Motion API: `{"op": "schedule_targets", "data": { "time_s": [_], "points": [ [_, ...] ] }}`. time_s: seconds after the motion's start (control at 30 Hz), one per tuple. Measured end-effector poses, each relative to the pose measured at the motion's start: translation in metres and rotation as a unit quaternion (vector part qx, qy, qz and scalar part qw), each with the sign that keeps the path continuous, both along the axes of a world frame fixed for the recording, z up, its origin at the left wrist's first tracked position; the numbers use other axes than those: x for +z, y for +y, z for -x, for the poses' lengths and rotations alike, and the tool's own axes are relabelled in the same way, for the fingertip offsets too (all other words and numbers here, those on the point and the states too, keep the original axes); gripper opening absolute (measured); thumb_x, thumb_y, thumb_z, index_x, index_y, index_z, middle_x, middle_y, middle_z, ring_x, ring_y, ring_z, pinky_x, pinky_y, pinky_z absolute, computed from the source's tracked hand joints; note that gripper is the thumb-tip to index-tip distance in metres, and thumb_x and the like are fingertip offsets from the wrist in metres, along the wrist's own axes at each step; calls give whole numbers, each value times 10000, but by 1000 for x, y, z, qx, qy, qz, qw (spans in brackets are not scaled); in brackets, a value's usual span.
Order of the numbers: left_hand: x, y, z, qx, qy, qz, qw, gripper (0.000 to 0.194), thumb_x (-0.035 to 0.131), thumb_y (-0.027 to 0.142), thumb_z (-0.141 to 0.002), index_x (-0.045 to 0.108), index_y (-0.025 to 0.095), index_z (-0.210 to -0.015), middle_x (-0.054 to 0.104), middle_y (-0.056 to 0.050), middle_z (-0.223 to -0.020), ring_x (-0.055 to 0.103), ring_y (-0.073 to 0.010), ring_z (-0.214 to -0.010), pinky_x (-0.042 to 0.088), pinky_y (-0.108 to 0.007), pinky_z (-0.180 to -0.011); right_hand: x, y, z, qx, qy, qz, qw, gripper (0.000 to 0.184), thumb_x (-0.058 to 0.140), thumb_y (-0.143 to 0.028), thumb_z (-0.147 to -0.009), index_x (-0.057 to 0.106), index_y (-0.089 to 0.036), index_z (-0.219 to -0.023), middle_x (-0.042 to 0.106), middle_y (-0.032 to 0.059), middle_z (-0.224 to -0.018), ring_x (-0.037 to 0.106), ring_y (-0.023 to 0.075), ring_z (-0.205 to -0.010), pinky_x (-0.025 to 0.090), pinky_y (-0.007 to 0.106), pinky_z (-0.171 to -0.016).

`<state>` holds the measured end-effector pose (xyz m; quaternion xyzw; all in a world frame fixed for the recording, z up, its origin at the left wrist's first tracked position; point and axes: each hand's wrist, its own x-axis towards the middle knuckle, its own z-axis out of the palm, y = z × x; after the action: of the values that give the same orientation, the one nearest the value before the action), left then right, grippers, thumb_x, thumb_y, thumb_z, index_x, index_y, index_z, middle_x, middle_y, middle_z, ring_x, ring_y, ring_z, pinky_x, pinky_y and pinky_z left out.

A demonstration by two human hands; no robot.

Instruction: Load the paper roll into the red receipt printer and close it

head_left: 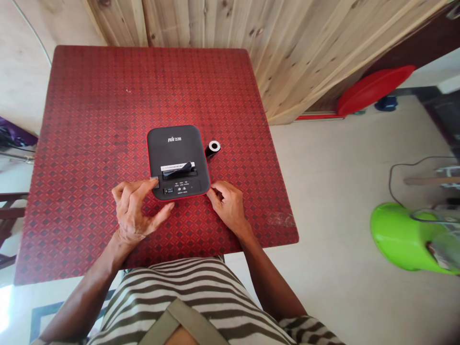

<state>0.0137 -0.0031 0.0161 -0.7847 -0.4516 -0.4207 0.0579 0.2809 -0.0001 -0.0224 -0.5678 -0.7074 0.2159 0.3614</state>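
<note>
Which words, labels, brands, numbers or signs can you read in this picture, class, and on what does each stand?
"FEIE 飞" (stylised; the next character is blurred): on the black, rounded-square device with red edging.
Long white sticker across the device: a line of print, too small to read.
Small printed marks near its lower edge: too small to read.
Small dark rectangle left of them: unreadable.

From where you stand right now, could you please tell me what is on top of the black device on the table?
A white label strip and a dark strip lie across the slot of the device. The left fingers cover part of its edge.
</note>
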Motion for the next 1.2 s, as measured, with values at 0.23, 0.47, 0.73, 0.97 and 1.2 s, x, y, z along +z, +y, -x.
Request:
{"op": "schedule_targets", "data": {
  "time_s": [0.23, 0.47, 0.73, 0.97, 1.2],
  "points": [
    [-5, 1, 2, -1, -3, 22, 1000, 661, 893, 415, -845, 593, 183, -1386, 761, -89, -1107, 706, -222, -937, 527, -383, -916, -5, 1, 1, -11, 10, 21, 1000, 268, 603, -303, -1021, 639, -234, -765, 701, 29, -742, 638, 180, -693, 483, 308, -727],
    [-3, 1, 3, -28, -6, 2, 1000, 711, 872, 287, -860, 545, 217, -1487, 775, -105, -1203, 753, -241, -1038, 575, -376, -909, 27, 0, -2, -42, 52, 12, 998, 278, 629, -341, -1031, 703, -229, -788, 673, -12, -666, 563, 131, -556, 474, 279, -592],
    [-2, 1, 7, -52, -16, -4, 998, 698, 868, 238, -852, 559, 220, -1478, 776, -117, -1219, 772, -235, -1027, 595, -349, -863, 115, 79, 42, 174, -197, -13, 965, 265, 514, -182, -1110, 771, -229, -1156, 789, 46, -1134, 742, 180, -963, 540, 311, -810],
    [1, 2, 5, -50, -5, -17, 999, 667, 848, 224, -870, 561, 193, -1472, 783, -123, -1176, 770, -226, -1003, 585, -336, -843, 125, 113, 90, 248, -435, 74, 862, 364, 410, -95, -1099, 724, -126, -1279, 765, 155, -1191, 757, 256, -941, 513, 349, -732],
    [0, 3, 4, -49, -8, -22, 999, 701, 851, 234, -873, 549, 198, -1505, 792, -117, -1166, 770, -224, -956, 576, -341, -830, 125, 113, 94, 235, -455, 58, 857, 340, 471, -33, -1033, 754, -128, -1195, 775, 184, -1226, 769, 271, -959, 565, 366, -770]
  ]
}}
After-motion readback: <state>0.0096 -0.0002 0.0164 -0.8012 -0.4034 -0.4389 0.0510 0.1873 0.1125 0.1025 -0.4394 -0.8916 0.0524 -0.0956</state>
